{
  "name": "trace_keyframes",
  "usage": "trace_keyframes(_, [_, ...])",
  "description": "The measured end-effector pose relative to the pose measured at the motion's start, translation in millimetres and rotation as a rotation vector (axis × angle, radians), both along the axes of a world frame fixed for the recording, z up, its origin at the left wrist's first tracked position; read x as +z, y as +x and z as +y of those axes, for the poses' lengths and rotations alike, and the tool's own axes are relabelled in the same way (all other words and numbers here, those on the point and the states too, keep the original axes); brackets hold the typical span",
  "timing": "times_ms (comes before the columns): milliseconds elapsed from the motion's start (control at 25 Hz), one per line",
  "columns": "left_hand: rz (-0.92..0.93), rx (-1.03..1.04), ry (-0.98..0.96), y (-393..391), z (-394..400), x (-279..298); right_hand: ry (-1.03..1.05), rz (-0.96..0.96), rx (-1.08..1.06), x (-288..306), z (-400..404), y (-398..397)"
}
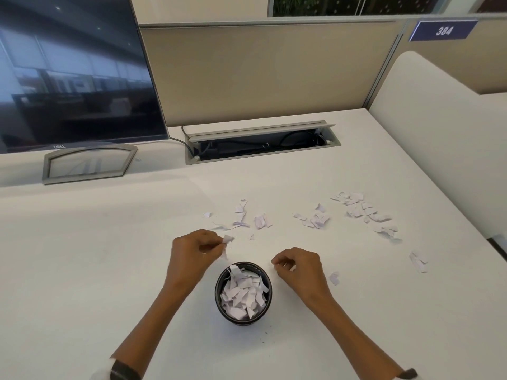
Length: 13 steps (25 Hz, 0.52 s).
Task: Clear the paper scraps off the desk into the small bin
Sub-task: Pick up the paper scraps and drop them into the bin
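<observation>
Paper scraps [356, 208] lie scattered in several loose clusters across the white tabletop [109, 256], beyond and to the right of your hands; a further heap of scraps fills the small bin [243, 293], a dark round cup standing upright near the front edge between your two forearms. Head view: your left hand [193, 252] hovers just beyond and to the left of the bin, its fingers [216, 242] pinching a few torn scraps [227, 239] that hang above the bin's far rim. Your right hand [297, 266] sits just to the right of the bin, fingers curled loosely with thumb and forefinger pressed together; whether they pinch a scrap you cannot tell. One scrap [334, 278] lies just beside that hand, another pair [418, 261] well apart to the right. At the back stand a monitor [71, 72] on its stand, an open cable tray [260, 142] set in the tabletop, and a partition bearing a sign "384" [443, 30].
</observation>
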<state>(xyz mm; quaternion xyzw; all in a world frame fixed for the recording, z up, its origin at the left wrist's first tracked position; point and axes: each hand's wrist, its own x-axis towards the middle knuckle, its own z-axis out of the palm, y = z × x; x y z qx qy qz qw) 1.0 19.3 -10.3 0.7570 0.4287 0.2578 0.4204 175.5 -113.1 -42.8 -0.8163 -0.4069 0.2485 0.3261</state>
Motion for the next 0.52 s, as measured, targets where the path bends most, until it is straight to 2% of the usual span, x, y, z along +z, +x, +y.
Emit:
trace_keyframes(80, [-0.141, -0.023, -0.022, -10, -13, 23, 0.165, 0.142, -0.059, 19, -9, -4])
trace_keyframes(200, [-0.095, -0.154, 0.015, -19, -37, 42, 0.308, 0.258, 0.007, 49, -19, -20])
trace_keyframes(400, [0.119, -0.276, -0.011, -16, -50, 53, 0.226, 0.245, 0.21, 66, -10, -29])
trace_keyframes(520, [0.077, -0.335, -0.06, -19, -33, 57, 0.272, 0.255, 0.056, 60, 11, 2])
